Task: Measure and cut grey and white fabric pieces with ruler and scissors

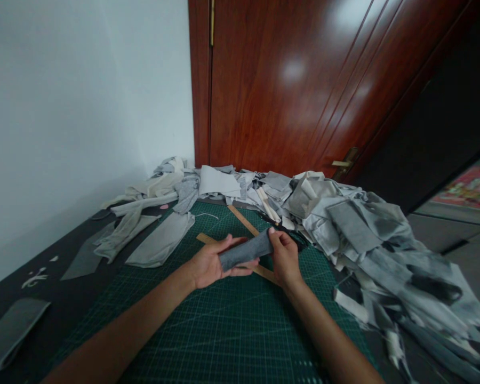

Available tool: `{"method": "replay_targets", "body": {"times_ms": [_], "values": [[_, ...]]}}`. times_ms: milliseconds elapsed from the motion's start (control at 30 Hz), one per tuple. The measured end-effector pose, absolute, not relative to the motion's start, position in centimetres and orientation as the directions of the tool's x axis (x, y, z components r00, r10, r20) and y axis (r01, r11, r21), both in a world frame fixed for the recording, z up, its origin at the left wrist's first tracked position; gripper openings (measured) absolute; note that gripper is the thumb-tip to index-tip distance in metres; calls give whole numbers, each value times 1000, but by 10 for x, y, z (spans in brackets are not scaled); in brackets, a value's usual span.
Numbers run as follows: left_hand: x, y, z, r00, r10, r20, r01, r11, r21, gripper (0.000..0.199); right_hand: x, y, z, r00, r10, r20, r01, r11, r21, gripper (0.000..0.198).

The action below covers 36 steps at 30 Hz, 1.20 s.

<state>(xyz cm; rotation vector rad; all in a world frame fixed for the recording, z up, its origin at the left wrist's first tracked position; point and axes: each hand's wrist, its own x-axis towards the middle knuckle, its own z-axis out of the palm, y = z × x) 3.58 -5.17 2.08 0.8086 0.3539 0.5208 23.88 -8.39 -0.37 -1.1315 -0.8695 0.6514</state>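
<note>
A folded strip of dark grey fabric point(246, 250) is held up between my two hands, above a green cutting mat point(224, 325). My left hand point(214, 262) supports its left end, thumb on top and fingers underneath. At the right end, my right hand point(285, 255) pinches the strip between thumb and fingers. Beneath my hands a wooden ruler point(266, 273) lies across the mat, partly hidden by them. A second wooden ruler point(243, 220) slants away behind the fabric. Black-handled scissors point(300, 239) lie just beyond my right hand.
Heaped grey and white fabric pieces point(356, 224) line the back and right of the mat. More cut pieces point(160, 242) lie at the left. A folded grey cloth point(14, 330) sits at the near left. Behind stand a white wall point(84, 96) and a wooden door point(272, 85).
</note>
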Motion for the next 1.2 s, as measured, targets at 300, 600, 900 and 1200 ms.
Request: {"method": "replay_targets", "body": {"times_ms": [300,600,900,1200], "values": [[54,-58,-7,753,654,-76,-77,202,976,52,230,-91,4,314,930,190,-144,244,-959,52],[59,-65,2,550,835,1,-497,327,804,46,228,-108,-3,164,689,706,467,577,-671,32],[58,-67,-1,576,816,46,-481,293,826,50,209,-112,1,142,827,544,304,487,-819,20],[55,-52,4,272,908,318,-200,-270,942,31,217,-102,-5,272,834,480,210,436,-875,30]]}}
